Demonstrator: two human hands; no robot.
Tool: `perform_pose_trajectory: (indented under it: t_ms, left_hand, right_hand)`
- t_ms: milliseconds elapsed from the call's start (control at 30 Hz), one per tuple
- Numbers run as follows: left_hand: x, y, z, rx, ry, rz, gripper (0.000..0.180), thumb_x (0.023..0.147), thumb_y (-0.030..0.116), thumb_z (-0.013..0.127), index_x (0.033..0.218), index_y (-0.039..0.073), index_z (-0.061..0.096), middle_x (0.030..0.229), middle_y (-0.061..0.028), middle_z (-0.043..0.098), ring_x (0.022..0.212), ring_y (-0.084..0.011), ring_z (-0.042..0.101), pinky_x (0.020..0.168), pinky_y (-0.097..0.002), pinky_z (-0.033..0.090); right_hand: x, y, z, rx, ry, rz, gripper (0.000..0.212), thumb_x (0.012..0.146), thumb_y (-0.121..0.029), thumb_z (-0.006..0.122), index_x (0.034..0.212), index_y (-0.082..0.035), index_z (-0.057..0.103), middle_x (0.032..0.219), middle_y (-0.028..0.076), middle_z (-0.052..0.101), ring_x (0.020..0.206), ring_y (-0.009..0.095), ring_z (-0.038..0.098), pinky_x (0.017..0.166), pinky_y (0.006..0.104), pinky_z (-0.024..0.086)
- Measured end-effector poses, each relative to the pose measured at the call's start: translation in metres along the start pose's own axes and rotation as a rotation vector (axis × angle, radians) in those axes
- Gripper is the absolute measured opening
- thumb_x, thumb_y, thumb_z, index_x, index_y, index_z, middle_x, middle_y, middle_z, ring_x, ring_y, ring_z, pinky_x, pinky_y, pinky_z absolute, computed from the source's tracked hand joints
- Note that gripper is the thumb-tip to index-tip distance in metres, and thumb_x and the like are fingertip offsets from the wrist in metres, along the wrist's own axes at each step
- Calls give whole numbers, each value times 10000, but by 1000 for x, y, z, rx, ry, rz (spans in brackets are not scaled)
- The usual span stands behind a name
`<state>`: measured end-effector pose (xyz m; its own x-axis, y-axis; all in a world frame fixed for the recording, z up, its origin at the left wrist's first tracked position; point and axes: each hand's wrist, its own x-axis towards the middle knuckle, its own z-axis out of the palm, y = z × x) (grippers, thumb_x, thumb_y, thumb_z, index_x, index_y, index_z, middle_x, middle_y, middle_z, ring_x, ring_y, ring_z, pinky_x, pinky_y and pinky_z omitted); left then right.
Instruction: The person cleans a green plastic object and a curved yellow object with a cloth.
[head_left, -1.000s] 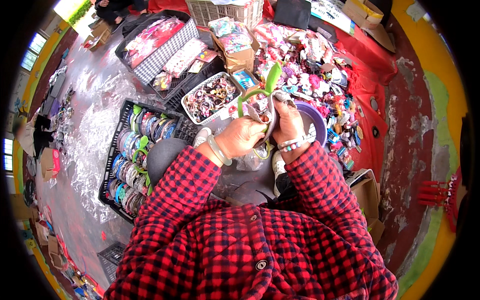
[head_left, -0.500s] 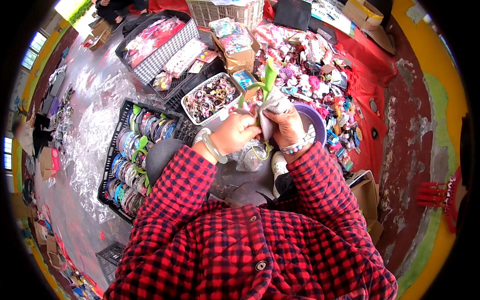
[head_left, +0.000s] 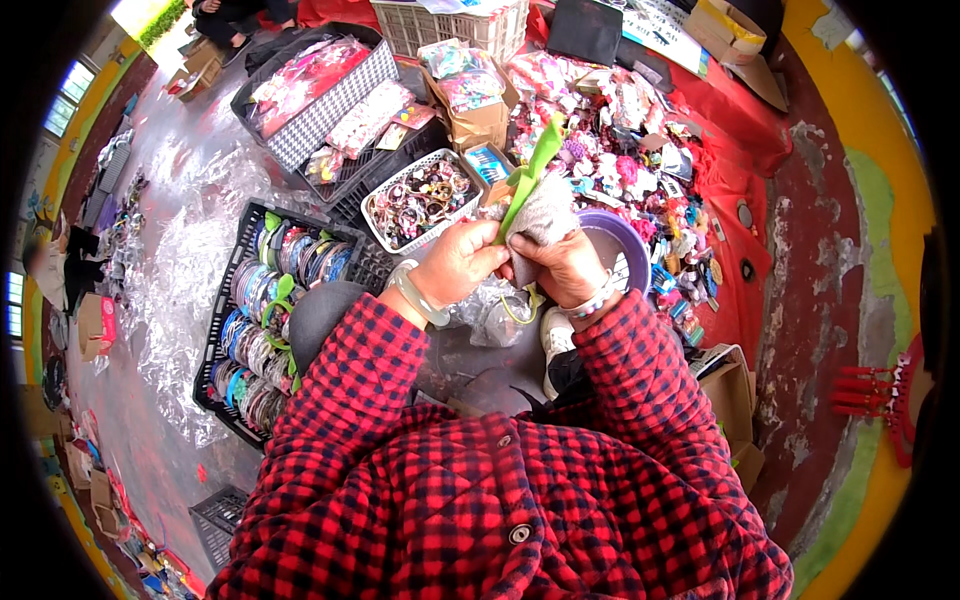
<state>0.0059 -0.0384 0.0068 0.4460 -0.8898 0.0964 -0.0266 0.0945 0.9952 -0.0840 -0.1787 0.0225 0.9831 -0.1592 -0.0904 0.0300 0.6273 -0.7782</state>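
In front of me, both hands are closed around a green headband (head_left: 537, 168) with a long leaf-like piece that points up and to the right. A thin curved green band hangs below the fingers. My left hand (head_left: 456, 262) pinches the headband near the base of the leaf. My right hand (head_left: 568, 264) grips a grey cloth (head_left: 549, 207), bunched against the headband. Fingers and cloth hide the middle of the headband. Just right of my right hand stands a purple basin (head_left: 628, 232). Beneath my hands lies a clear plastic bag (head_left: 497, 318).
A black crate (head_left: 212, 350) of headbands stands at left. Ahead is a white basket (head_left: 368, 205) of hair accessories, beside a cardboard box (head_left: 482, 122). A heap of small accessories (head_left: 625, 140) covers red cloth at right. Plastic film (head_left: 185, 300) lies on the left floor.
The leaf piece has tilted to the right and shows more of its length. The grey cloth has shifted up around it, and my left hand has come closer to the right.
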Motion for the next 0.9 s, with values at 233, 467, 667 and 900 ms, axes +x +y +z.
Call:
perform_pose_trajectory:
  t_ms: [233, 467, 667, 900]
  left_hand:
    - [-1, 5, 13, 646, -119, 191, 110, 757, 11, 481, 838, 4, 556, 721, -135, 585, 643, -282, 578, 588, -327, 458]
    - [1, -3, 11, 508, 7, 258, 59, 750, 18, 475, 767, 8, 530, 658, -158, 541, 621, -321, 545, 571, -373, 436]
    - [-2, 3, 9, 272, -58, 78, 56, 770, 16, 483, 756, 9, 537, 630, -118, 526, 579, -207, 533, 557, -327, 425]
    - [0, 4, 9, 505, -62, 299, 69, 758, 21, 482, 790, 22, 544, 674, -153, 548, 620, -323, 545, 571, -365, 431]
  right_hand:
    - [8, 7, -1, 119, 234, -154, 216, 813, -97, 588, 1014, -54, 519, 862, 48, 575, 731, 167, 578, 622, 294, 489]
    - [10, -7, -6, 303, 55, 66, 264, 819, -61, 570, 1074, -44, 503, 927, 60, 565, 848, 189, 570, 801, 343, 458]
    - [4, -1, 8, 146, 161, -63, 286, 805, -62, 585, 1075, -55, 493, 937, 43, 553, 864, 171, 546, 781, 321, 462]
    - [8, -5, -3, 331, 92, -2, 264, 818, -99, 590, 1060, -53, 496, 941, 60, 559, 856, 186, 565, 774, 335, 465]
